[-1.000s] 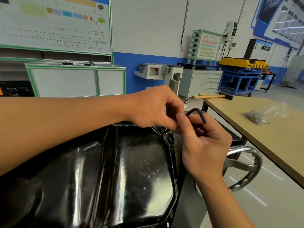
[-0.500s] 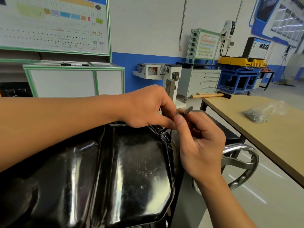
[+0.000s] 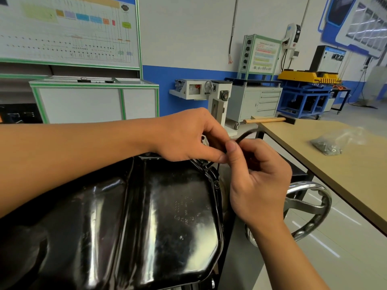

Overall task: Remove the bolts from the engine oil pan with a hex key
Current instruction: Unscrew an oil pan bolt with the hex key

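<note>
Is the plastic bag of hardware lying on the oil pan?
No, the bag lies on the wooden table, apart from the oil pan.

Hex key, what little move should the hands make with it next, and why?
Probably a small turn of the hex key. The left hand and right hand both pinch it at the far rim of the oil pan, so a bolt hidden there likely needs loosening.

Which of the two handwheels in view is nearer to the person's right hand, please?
The large chrome handwheel, low beside the right hand; the small handwheel sits far back on the white machine by the blue wall.
</note>
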`<move>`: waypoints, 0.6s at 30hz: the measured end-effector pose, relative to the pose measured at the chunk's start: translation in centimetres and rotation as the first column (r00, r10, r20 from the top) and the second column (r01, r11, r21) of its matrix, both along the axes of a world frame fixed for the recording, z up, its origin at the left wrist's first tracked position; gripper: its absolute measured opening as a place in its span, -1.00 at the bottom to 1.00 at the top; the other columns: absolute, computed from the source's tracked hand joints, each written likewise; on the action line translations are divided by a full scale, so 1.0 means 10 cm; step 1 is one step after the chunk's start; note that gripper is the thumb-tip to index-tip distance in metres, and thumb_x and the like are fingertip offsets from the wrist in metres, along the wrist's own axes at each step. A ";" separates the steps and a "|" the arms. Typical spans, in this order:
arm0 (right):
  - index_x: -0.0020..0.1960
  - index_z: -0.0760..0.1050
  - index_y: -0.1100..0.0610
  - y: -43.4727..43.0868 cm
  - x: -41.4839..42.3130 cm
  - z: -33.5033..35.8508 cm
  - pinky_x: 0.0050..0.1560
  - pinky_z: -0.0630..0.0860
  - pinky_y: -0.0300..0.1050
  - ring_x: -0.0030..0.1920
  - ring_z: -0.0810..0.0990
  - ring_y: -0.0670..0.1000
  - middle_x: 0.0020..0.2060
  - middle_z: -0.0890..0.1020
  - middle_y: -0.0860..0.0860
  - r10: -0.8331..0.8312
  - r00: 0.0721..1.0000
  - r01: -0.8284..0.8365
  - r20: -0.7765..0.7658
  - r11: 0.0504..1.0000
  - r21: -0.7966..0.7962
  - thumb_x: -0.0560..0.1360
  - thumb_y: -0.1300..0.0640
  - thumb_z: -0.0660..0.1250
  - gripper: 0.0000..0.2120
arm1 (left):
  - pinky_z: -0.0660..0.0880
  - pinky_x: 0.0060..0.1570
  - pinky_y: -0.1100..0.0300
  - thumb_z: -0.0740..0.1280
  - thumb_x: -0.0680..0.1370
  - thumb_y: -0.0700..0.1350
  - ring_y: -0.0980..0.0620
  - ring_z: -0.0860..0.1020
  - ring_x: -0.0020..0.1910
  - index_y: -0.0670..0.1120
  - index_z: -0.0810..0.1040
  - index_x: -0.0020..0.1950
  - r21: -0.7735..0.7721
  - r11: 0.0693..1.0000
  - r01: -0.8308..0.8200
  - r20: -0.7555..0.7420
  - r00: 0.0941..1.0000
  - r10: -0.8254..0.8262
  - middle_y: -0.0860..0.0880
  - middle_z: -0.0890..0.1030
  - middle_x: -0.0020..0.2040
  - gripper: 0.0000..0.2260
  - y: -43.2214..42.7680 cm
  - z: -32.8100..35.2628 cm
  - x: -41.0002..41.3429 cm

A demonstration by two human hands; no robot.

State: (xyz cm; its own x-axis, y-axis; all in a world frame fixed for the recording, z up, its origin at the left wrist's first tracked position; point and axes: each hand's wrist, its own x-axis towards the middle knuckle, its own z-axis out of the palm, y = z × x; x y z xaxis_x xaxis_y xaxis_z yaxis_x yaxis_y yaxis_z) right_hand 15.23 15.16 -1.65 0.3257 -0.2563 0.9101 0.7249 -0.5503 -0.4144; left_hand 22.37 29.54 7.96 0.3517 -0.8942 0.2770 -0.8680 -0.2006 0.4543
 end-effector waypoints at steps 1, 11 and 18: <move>-0.07 0.62 0.18 0.00 0.00 0.00 -0.20 0.39 -0.39 -0.27 0.53 -0.19 -0.28 0.59 -0.09 -0.008 1.000 0.008 -0.006 1.000 -0.015 0.56 0.23 0.37 -0.93 | 0.38 -0.18 0.56 0.44 0.54 -0.15 0.39 0.57 -0.23 -0.06 0.71 0.11 0.016 1.000 0.000 0.005 1.000 0.000 0.23 0.69 -0.15 -0.84 0.01 0.00 0.00; -0.07 0.64 0.15 -0.03 0.00 -0.02 -0.29 0.46 -0.11 -0.31 0.52 -0.01 -0.31 0.58 0.01 0.082 0.996 -0.081 -0.030 0.996 0.033 0.54 0.13 0.43 -0.91 | 0.30 -0.39 0.52 0.49 0.48 -0.20 0.27 0.44 -0.49 0.07 0.62 -0.26 -0.034 0.998 -0.054 0.074 0.996 0.057 0.21 0.50 -0.49 -0.80 -0.05 0.02 -0.07; -0.16 0.62 0.08 0.00 0.01 0.01 -0.29 0.46 -0.27 -0.35 0.55 -0.09 -0.37 0.61 -0.06 0.055 0.998 -0.056 0.019 0.991 0.121 0.51 0.14 0.46 -0.92 | 0.32 -0.36 0.47 0.54 0.42 -0.16 0.22 0.44 -0.44 0.08 0.60 -0.30 -0.074 0.994 -0.082 0.053 0.995 0.086 0.15 0.52 -0.45 -0.79 -0.07 -0.02 -0.04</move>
